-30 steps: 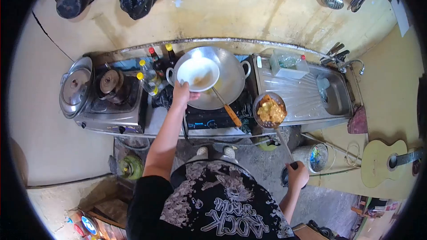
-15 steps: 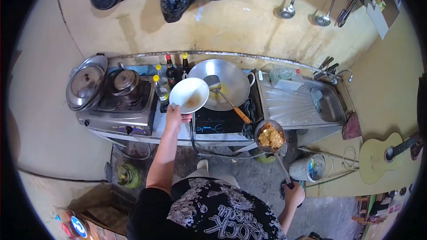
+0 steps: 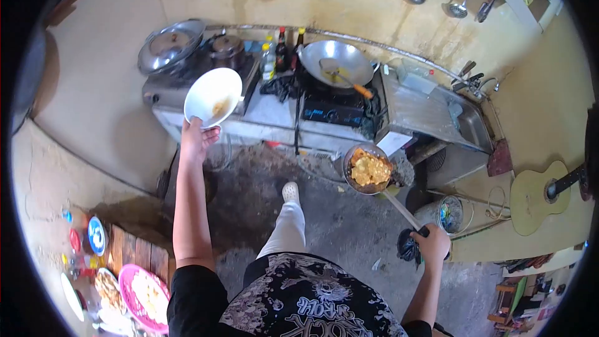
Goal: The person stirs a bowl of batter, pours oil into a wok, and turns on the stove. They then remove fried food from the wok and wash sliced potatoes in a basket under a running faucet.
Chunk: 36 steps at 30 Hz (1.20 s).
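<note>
My left hand point(image 3: 198, 140) grips the lower rim of a white bowl point(image 3: 203, 90), tilted to show a little brownish residue inside. Fingers of my right hand point(image 3: 432, 243) wrap around the dark grip of a long-handled strainer point(image 3: 401, 208), held low over the floor to the right. Golden-brown fried food point(image 3: 369, 170) fills its round head. Behind, on the counter, a wide wok point(image 3: 315, 56) rests on a black stove point(image 3: 331, 111). A spatula point(image 3: 362, 91) with a wooden handle leans in the wok, with some yellowish oil beneath it.
Several bottles point(image 3: 282, 53) stand left of the wok, beside a second stove with a pot point(image 3: 226, 51). A sink point(image 3: 477, 123) lies right. A bucket point(image 3: 447, 213) and a guitar point(image 3: 538, 200) are at the right. Lower left, a pink basin point(image 3: 128, 287) holds pale food.
The view has turned leftward and the body stepped back from the counter. The bowl has moved left, away from the wok. The loaded strainer stays in my right hand.
</note>
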Each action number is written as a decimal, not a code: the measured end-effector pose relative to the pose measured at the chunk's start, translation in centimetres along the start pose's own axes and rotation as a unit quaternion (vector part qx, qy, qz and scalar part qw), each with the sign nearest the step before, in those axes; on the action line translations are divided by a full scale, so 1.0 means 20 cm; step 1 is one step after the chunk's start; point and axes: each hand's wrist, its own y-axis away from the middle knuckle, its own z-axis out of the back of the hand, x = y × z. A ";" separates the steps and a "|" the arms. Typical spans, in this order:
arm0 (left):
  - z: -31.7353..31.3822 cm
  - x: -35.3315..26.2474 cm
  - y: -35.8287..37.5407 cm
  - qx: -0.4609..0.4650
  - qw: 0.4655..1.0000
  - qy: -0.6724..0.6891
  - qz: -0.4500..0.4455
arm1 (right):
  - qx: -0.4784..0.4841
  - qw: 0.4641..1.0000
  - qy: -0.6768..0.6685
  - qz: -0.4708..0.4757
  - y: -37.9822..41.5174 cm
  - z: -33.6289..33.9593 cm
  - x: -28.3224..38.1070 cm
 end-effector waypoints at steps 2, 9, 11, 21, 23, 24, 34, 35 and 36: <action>0.20 -0.01 0.15 -0.027 1.000 -0.001 0.010 | 0.015 0.999 0.018 0.037 0.09 0.06 0.03; 0.75 -0.08 0.67 -0.128 0.992 0.019 0.000 | 0.009 0.988 0.025 0.151 0.26 0.11 0.21; 0.90 -0.10 0.80 -0.165 0.986 0.012 -0.009 | 0.004 0.982 0.020 0.185 0.30 0.12 0.29; 1.68 -0.30 1.39 -0.283 0.957 0.040 -0.041 | 0.012 0.949 -0.012 0.313 0.58 0.15 1.08; 1.84 -0.34 1.50 -0.310 0.949 0.037 -0.032 | 0.017 0.939 -0.010 0.343 0.70 0.14 1.26; 1.93 -0.34 1.54 -0.316 0.948 0.026 -0.028 | 0.019 0.934 -0.009 0.356 0.76 0.14 1.36; 3.05 0.09 1.36 -0.370 0.920 -0.108 -0.074 | 0.053 0.890 -0.043 0.451 1.40 0.10 2.14; 3.08 0.09 1.34 -0.360 0.930 -0.060 -0.046 | 0.052 0.885 -0.045 0.460 1.46 0.10 2.19; 3.13 0.09 1.33 -0.363 0.928 -0.084 -0.027 | 0.050 0.880 -0.045 0.469 1.51 0.10 2.25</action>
